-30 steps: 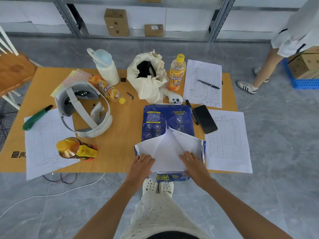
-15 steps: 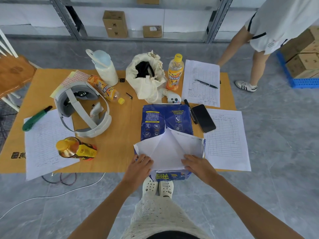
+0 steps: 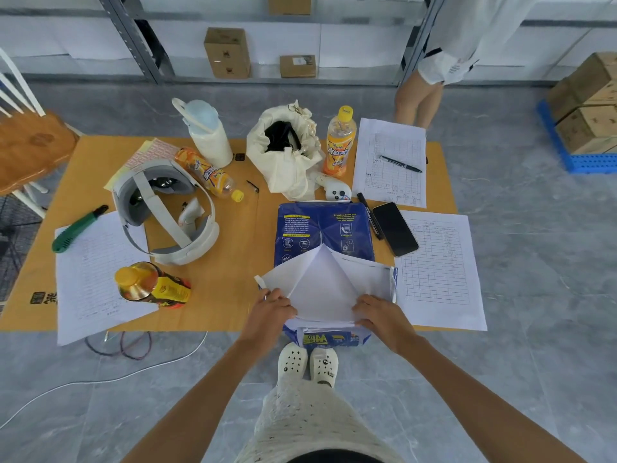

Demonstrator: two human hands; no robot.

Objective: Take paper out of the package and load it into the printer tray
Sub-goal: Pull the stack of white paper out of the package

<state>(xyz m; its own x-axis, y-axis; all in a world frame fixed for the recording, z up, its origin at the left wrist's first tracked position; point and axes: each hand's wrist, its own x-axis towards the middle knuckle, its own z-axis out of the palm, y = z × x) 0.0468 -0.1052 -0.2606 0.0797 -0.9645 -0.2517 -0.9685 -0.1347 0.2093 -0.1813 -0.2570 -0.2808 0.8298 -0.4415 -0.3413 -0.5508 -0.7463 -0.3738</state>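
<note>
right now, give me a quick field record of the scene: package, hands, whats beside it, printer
package: blue paper package, flat on table, near end opened, white flaps folded back
paper: white stack end exposed at near end, still inside
left hand: gripping left flap
right hand: gripping right side of opening
right of package: black marker, phone, printed form
left of package: headset, lying bottle
printer tray: not in view
</note>
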